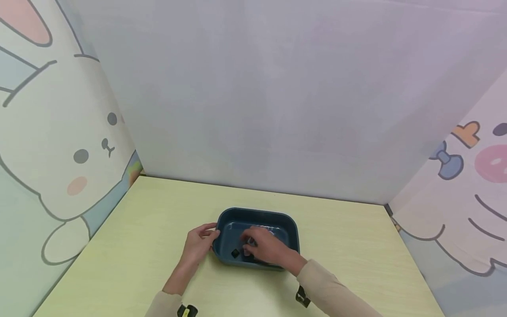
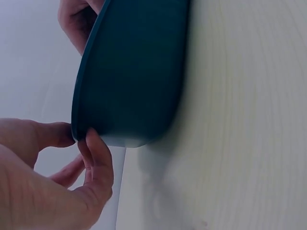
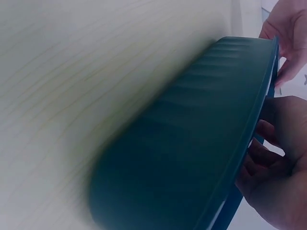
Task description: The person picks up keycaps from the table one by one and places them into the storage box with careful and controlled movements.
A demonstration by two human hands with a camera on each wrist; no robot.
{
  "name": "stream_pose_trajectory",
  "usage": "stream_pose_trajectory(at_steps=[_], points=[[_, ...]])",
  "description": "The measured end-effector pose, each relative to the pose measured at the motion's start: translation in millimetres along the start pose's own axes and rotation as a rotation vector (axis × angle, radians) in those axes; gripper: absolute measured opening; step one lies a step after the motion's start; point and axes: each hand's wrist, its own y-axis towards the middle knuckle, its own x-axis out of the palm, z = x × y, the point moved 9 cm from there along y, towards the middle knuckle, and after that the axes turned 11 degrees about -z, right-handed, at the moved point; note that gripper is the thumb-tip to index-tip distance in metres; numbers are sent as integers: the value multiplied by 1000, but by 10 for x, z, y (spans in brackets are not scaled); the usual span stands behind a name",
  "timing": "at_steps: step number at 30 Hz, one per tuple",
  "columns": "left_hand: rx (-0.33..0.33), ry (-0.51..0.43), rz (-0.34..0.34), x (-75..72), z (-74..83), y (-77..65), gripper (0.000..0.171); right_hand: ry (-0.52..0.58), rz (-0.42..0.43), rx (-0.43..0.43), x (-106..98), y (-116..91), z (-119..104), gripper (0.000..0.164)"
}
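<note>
A dark blue-green rectangular basin (image 1: 257, 265) with rounded corners lies on the table. My left hand (image 1: 200, 241) pinches its left rim, thumb on the inside and fingers outside, as the left wrist view shows. Reaching over the near right side, my right hand (image 1: 263, 246) is down inside the basin with its fingers curled. A small greyish-pale object (image 1: 251, 241) shows between its thumb and fingers; I cannot tell its kind. Left of those fingertips, a small black square piece (image 1: 235, 253) lies on the basin floor. In the right wrist view the basin wall hides the fingertips.
The pale yellow wood-grain table (image 1: 348, 246) extends around the basin. A plain light curtain (image 1: 261, 97) hangs along the back edge, with cartoon-printed panels (image 1: 59, 132) at both sides. Both wrists wear black straps (image 1: 303, 297).
</note>
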Motion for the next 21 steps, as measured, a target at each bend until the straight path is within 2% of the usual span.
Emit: stream_pose_trajectory(at_steps=[6, 13, 21], points=[[4, 34, 6, -26, 18, -15, 34, 1, 54, -23, -39, -73, 33, 15], [20, 106, 38, -80, 90, -50, 33, 71, 92, -26, -92, -207, 68, 18], [93, 195, 124, -159, 224, -118, 22, 66, 170, -20, -227, -381, 64, 16]])
